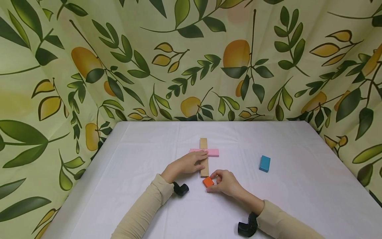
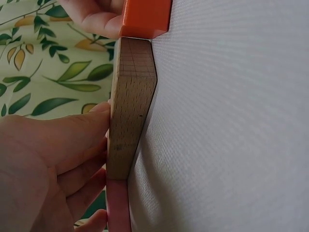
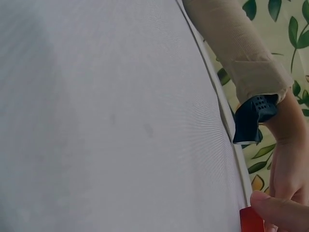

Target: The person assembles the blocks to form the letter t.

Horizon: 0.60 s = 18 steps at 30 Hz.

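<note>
The placing of the orange block (image 1: 208,182) at the end of the near wooden block (image 1: 204,171) closest to the person appears to be the step in hand, as part of a flat, cross-like layout on the tabletop (image 1: 298,196). The orange block is pinched between thumb and index finger of the right hand (image 1: 228,182). The left hand (image 1: 188,162) is laid over the layout with its fingers reaching out: the near wooden block is touched by the thumb and seems to be steadied, while the other fingers lie by the pink piece (image 1: 212,152). For the next move, the orange block would need to be squared up with the near wooden block, to which it is set at an angle, and then released without the others being nudged.

The orange block is small, squarish on top, smooth and bright, with darker sides; whether full contact with the near wooden block is made cannot be told. The pink piece is set crosswise beyond the near wooden block and is partly covered, so whether 1 block or 2 make it up cannot be judged. The far wooden block (image 1: 203,143) is placed further beyond, and the blue block (image 1: 264,163) is set well apart, to the right of the near wooden block.
</note>
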### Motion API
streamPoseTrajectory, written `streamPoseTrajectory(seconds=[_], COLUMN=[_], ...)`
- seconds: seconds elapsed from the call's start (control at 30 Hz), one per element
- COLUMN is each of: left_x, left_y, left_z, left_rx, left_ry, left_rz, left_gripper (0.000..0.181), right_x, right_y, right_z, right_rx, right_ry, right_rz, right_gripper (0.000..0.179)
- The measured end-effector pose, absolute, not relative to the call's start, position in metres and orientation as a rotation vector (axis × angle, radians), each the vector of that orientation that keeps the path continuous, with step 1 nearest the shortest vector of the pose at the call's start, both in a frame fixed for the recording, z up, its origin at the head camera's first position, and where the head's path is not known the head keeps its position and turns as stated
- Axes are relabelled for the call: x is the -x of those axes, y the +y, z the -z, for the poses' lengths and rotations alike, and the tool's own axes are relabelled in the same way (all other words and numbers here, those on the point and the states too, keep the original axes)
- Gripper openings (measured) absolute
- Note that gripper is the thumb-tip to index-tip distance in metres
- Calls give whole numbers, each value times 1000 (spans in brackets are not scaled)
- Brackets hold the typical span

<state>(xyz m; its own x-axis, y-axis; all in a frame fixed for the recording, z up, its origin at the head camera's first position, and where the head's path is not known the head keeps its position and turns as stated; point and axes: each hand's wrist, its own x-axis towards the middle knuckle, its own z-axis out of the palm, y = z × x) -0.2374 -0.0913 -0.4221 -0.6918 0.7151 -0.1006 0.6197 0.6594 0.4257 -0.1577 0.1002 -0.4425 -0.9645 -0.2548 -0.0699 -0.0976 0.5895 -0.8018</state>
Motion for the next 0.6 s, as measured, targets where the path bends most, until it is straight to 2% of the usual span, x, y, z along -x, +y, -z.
streamPoseTrajectory(seconds=[0.27, 0.6], left_x=[238, 238], left_y=[-92, -92], left_z=[424, 424], left_rx=[-1073, -1061], left_ry=[2618, 2626], left_rz=[-524, -514], left_gripper=[52, 52], right_x=[159, 158], right_y=[107, 116], right_z=[443, 434], right_rx=[320, 215], right_ry=[2613, 2566], right_rz=[1328, 1386], right_gripper=[34, 28])
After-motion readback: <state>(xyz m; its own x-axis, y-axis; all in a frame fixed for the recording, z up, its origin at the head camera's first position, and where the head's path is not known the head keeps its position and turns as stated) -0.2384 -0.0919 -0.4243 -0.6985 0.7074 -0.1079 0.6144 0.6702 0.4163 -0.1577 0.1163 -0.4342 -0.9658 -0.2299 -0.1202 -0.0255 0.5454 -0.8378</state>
